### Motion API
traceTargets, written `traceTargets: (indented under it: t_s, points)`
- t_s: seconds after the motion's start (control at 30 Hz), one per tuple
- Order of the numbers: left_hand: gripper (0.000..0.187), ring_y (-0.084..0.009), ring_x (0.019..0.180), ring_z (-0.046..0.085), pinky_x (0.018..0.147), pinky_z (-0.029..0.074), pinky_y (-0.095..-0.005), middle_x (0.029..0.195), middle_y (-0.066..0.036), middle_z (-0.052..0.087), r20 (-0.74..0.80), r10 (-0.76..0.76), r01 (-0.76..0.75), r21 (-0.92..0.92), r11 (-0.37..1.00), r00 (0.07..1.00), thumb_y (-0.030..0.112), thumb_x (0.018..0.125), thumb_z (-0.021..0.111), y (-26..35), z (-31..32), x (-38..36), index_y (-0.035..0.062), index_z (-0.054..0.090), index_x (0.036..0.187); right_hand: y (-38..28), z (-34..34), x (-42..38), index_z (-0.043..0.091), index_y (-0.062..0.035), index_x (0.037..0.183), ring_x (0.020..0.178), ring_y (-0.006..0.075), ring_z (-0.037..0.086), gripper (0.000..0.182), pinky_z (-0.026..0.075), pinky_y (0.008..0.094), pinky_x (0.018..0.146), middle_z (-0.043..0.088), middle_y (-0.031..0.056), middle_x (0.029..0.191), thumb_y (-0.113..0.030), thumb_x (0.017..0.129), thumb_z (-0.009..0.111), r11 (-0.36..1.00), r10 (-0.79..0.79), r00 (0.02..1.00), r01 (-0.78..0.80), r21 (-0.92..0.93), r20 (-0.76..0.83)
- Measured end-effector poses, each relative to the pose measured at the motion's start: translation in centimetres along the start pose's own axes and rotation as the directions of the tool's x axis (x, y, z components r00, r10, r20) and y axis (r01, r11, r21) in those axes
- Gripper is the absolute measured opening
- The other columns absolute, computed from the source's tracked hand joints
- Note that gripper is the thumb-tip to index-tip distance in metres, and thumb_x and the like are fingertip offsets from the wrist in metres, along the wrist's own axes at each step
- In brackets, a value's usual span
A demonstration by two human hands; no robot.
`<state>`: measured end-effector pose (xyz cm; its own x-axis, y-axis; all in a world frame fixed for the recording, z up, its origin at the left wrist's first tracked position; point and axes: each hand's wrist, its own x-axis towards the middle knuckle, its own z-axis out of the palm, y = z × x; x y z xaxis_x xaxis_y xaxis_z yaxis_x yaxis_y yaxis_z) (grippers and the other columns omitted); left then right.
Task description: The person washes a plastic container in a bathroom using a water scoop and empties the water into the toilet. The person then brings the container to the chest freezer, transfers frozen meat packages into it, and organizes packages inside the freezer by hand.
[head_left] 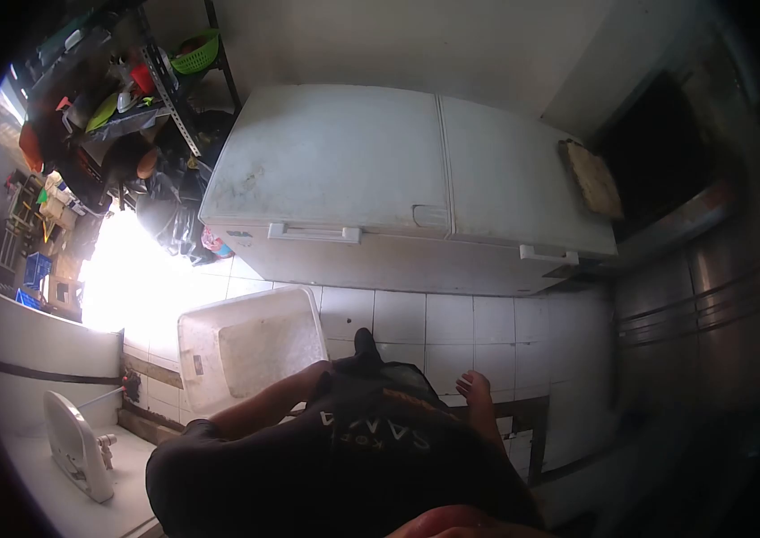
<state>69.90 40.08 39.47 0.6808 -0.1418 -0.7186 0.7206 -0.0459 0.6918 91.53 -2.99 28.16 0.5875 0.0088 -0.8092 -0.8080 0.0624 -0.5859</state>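
Note:
My left forearm reaches across the near side of a pale, dirty plastic tub (295, 309). My left hand (317, 370) is beside the tub's near right corner, against my dark shirt. Its fingers are hidden, so a grip on the tub cannot be made out. On the other side of my body, my right hand (474, 386) hangs over the tiled floor (483, 345). Its fingers are loosely bent and partly apart, with nothing in them. The dark tip of a shoe (364, 342) shows between the tub and my right hand.
A white chest freezer (335, 161) spans the far side, with a worn flat piece (593, 179) on its right end. Shelving (169, 90) at upper left holds a green basket (195, 54). A white fan-like object (80, 446) stands at lower left. Dark metal surfaces line the right.

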Motion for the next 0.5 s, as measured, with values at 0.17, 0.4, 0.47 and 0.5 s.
traceTargets:
  t_s: [0.17, 0.4, 0.47, 0.5]
  points:
    - [0.026, -0.0228, 0.084, 0.064, 0.077, 0.050, -0.0338, 0.096, -0.012, 0.068, -0.349, 0.108, -0.191, -0.212, 0.959, 0.931, 0.017, 0.082, 0.061, -2.9, -6.8, 7.5, 0.0052, 0.066, 0.104, -7.6, 5.5, 6.0, 0.045, -0.0009, 0.123, 0.092, 0.0335, 0.062, 0.041, 0.054, 0.0443, 0.074, 0.056, 0.0159, 0.117, -0.023, 0.090, 0.053, 0.992, -0.003, 1.000, 0.003, -0.123, 0.001]
    - [0.027, -0.0313, 0.092, 0.065, 0.076, 0.051, -0.0386, 0.096, -0.015, 0.068, -0.345, 0.193, 0.114, 0.698, 0.707, 0.918, 0.029, 0.073, 0.068, -1.4, -10.1, 5.8, 0.0107, 0.070, 0.093, -17.6, 19.6, 7.0, 0.051, -0.0042, 0.119, 0.089, 0.0279, 0.063, 0.037, 0.052, 0.0382, 0.071, 0.058, 0.0127, 0.113, -0.025, 0.087, 0.055, 0.932, -0.066, 0.972, 0.141, -0.335, 0.227]
    - [0.020, -0.0316, 0.088, 0.065, 0.077, 0.051, -0.0400, 0.093, -0.014, 0.069, -0.411, 0.139, 0.165, 0.621, 0.767, 0.901, 0.022, 0.073, 0.067, -6.1, -10.2, 11.8, 0.0101, 0.071, 0.089, -19.3, 23.3, 7.8, 0.051, -0.0047, 0.118, 0.087, 0.0267, 0.064, 0.037, 0.052, 0.0377, 0.071, 0.059, 0.0122, 0.112, -0.025, 0.087, 0.056, 0.924, -0.065, 0.949, 0.174, -0.340, 0.309]
    - [0.018, -0.0322, 0.089, 0.064, 0.078, 0.051, -0.0404, 0.094, -0.013, 0.069, -0.435, 0.059, 0.124, 0.381, 0.916, 0.899, 0.017, 0.073, 0.066, -7.1, -10.8, 13.7, 0.0079, 0.070, 0.088, -19.6, 24.6, 8.3, 0.051, -0.0047, 0.118, 0.085, 0.0254, 0.064, 0.037, 0.052, 0.0371, 0.071, 0.060, 0.0116, 0.108, -0.025, 0.088, 0.056, 0.896, -0.022, 0.939, 0.170, -0.411, 0.342]
